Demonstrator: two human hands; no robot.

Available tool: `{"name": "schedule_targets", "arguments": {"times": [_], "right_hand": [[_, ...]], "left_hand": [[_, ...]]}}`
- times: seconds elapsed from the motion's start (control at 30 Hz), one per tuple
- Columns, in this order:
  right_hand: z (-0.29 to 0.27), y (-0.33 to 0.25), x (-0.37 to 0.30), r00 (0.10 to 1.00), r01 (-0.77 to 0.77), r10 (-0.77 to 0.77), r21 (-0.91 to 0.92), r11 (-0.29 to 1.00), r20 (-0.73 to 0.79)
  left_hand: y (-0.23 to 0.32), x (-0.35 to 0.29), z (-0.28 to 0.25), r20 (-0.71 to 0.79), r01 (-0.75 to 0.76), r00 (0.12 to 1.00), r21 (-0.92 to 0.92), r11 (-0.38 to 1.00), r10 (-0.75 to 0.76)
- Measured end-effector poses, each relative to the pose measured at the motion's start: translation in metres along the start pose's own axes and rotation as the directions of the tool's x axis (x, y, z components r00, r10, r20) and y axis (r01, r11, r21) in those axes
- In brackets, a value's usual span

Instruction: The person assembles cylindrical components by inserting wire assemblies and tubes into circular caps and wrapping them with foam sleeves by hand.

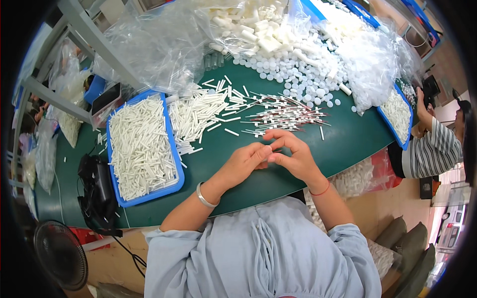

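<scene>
My left hand [247,160] and my right hand [297,158] meet at the near edge of the green table. The fingers of both are bent and closed, with thumbs and fingertips pinched close together. Whatever is between them is too small or hidden to make out. Just beyond my fingers lies a heap of thin dark-red sticks with white pieces on them [288,113]. Left of that heap, loose short white tubes [201,111] are piled. A blue tray [180,175] full of similar white tubes stands beyond my left forearm.
Round translucent white discs [293,79] spread behind the sticks, below heaped white plastic parts [268,42] and clear bags [149,44]. A smaller blue tray [396,111] sits at the right edge, near a person in a striped shirt [432,151]. A black fan [60,255] is lower left.
</scene>
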State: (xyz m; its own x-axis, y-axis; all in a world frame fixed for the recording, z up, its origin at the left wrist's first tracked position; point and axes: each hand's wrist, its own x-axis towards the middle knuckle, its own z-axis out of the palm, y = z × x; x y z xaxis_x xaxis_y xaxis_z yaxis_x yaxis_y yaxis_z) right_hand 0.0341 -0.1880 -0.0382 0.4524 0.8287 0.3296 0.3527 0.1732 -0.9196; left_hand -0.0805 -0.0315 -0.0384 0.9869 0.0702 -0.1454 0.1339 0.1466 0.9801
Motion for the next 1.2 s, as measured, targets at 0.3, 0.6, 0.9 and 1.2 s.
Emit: {"name": "schedule_targets", "arguments": {"times": [0.3, 0.6, 0.9, 1.2], "right_hand": [[0.027, -0.008, -0.01, 0.921, -0.389, 0.291, 0.603, 0.697, 0.258], [0.025, -0.011, -0.011, 0.919, -0.392, 0.276, 0.567, 0.724, 0.283], [0.007, -0.033, -0.028, 0.958, -0.281, 0.266, 0.544, 0.79, 0.108], [0.023, -0.074, -0.143, 0.802, -0.324, 0.168, -0.182, 0.928, -0.573]], "left_hand": [[0.012, -0.013, 0.006, 0.076, 0.068, 0.994, 0.07, 0.995, -0.073], [0.01, -0.016, 0.013, 0.049, 0.172, 0.984, -0.037, 0.984, -0.17], [0.004, -0.016, 0.04, 0.173, 0.181, 0.978, -0.426, 0.886, -0.117], [-0.004, -0.027, 0.13, 0.367, 0.313, 0.927, -0.637, 0.704, -0.079]]}}
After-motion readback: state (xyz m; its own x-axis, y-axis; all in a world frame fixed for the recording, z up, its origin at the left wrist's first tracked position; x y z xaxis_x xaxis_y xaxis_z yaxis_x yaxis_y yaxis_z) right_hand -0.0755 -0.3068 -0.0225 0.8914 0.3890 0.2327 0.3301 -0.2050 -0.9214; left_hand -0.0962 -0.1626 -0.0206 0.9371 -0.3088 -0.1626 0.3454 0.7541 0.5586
